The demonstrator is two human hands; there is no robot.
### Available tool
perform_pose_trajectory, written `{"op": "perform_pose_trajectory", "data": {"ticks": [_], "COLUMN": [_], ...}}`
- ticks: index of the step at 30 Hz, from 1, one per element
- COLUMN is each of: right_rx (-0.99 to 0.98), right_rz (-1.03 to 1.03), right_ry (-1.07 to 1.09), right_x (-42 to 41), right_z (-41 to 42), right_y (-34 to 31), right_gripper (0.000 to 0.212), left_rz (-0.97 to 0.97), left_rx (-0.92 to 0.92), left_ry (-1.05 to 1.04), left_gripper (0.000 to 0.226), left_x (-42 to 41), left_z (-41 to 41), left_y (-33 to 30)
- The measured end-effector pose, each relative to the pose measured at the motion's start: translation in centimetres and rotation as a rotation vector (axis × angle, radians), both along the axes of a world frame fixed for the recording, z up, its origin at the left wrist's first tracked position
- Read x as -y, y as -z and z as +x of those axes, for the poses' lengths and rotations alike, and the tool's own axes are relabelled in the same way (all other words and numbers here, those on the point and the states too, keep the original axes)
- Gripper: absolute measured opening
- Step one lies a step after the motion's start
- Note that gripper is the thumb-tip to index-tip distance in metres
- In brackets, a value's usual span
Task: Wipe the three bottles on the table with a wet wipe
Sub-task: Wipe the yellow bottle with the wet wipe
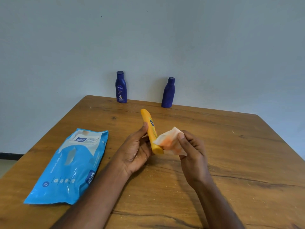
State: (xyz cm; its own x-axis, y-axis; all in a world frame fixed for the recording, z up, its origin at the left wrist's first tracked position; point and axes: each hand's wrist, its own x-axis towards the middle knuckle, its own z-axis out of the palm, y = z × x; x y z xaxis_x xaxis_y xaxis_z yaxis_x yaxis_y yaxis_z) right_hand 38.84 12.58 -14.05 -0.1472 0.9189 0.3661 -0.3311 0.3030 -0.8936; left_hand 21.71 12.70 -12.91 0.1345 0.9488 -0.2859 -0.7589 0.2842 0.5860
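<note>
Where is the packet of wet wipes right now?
In the head view the blue wet wipes pack lies flat on the wooden table, on the person's left, beside the left hand that holds the yellow bottle.

yellow bottle (150, 129) tilted, wipe (170, 141) touching | two blue bottles (121, 87) upright, table's far edge

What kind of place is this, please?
Probably a plain room in a home, though I cannot be sure: a worn wooden table pushed against a bare painted wall, with body lotion bottles and a pack of wet wipes on it.
</note>
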Motion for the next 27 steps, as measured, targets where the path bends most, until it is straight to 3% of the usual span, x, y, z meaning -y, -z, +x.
{"op": "perform_pose_trajectory", "data": {"ticks": [6, 10, 17, 27], "right_rx": [-0.184, -0.098, 0.105, 0.099], "right_rz": [-0.256, -0.276, -0.159, -0.348], "right_ry": [0.213, 0.276, 0.327, 0.611], "right_x": [-0.2, -0.2, 0.0, -2.7], "right_z": [0.3, 0.3, -0.4, 3.9], "right_y": [-0.4, -0.2, 0.1, -0.7], "right_gripper": [0.032, 0.029, 0.029, 0.024], "left_rz": [-0.017, -0.016, 0.037, 0.333], "left_rx": [-0.024, -0.104, -0.238, -0.780], "left_ry": [-0.098, -0.162, -0.239, -0.192], "left_gripper": [0.033, 0.018, 0.026, 0.028], "left_x": [-0.2, -0.5, -0.8, -5.2], "left_z": [0.1, 0.0, -0.2, 4.1], "left_y": [0.0, 0.6, 0.7, -0.9]}}
